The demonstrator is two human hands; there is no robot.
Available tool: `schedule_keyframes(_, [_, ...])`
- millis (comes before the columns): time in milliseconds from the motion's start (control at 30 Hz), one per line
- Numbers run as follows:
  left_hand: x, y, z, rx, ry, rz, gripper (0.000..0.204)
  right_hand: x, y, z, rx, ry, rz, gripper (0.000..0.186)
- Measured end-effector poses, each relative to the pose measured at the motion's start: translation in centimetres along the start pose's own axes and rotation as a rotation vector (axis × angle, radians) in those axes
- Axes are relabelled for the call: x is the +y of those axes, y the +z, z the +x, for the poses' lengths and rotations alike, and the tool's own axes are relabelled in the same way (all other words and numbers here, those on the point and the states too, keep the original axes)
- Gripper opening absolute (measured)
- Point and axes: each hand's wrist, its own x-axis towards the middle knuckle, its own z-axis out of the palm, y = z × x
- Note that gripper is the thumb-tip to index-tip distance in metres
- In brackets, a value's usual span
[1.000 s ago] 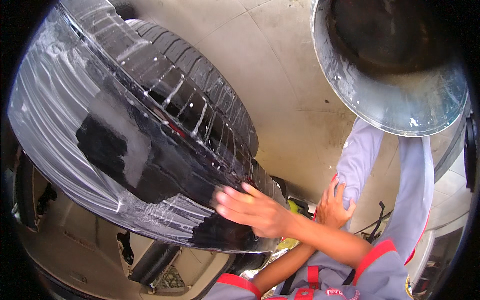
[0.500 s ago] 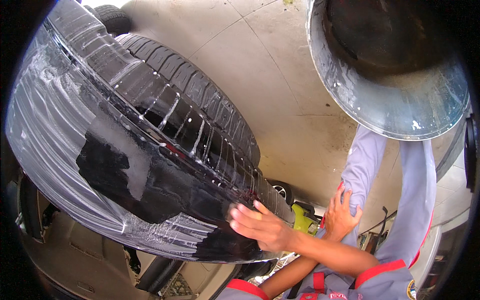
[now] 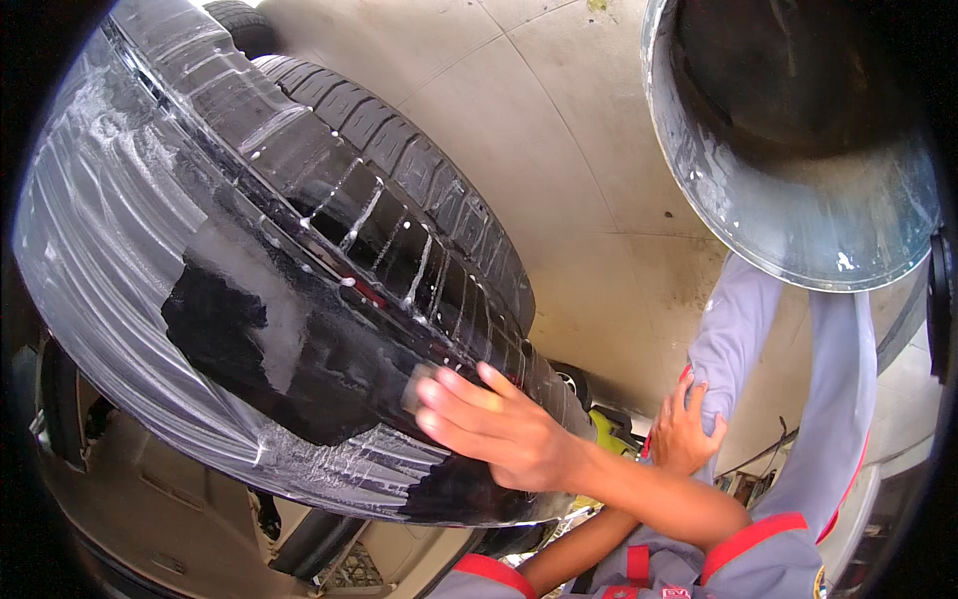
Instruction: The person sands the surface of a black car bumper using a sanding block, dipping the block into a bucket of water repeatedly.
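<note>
Just below the middle of the frame, the right hand (image 3: pixel 499 424) lies on the curved car panel (image 3: pixel 130 299), fingers bent together over a small greyish pad (image 3: pixel 415 387) pressed to the surface. The panel itself fills the left half of the view. The left hand (image 3: pixel 687 429), right of the lower centre, has its fingers spread and rests on a grey trouser leg (image 3: pixel 743 319), with nothing seen in it.

The rubbing looks partway through. Around the right hand the panel is mostly dark and clear of white film, while a dull grey patch (image 3: pixel 284 344) breaks the black left of centre. White streaks (image 3: pixel 110 230) cover the far left and run along the lower edge, so most of what is left seems to lie there. White drips also line the lower body trim (image 3: pixel 349 215) beside the tyre (image 3: pixel 439 190).

The pad is blurred and mostly beneath the fingers, so its make and thickness cannot be told. The right palm is hidden, as is the panel under it. The basin-like metal vessel (image 3: pixel 828 265) at upper right is cut off, and its inside is too dark to read.
</note>
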Motion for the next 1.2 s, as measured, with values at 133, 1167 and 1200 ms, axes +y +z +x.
schedule_keyframes(133, [0.0,0.0,0.0,0.0,-0.006,0.006,0.055,0.2,-0.4,2.8,0.053,-0.132,0.03,0.063])
schedule_keyframes(1167, [-0.5,-1.2,0.0,0.035,0.023,0.02,0.053,-1.6,-1.4,5.0,0.064,-0.09,-0.021,0.053])
schedule_keyframes(1200, [-0.4,-1.6,0.0,0.027,0.016,0.027,0.053,-1.9,-1.1,3.6,0.039,-0.029,-0.013,0.055])
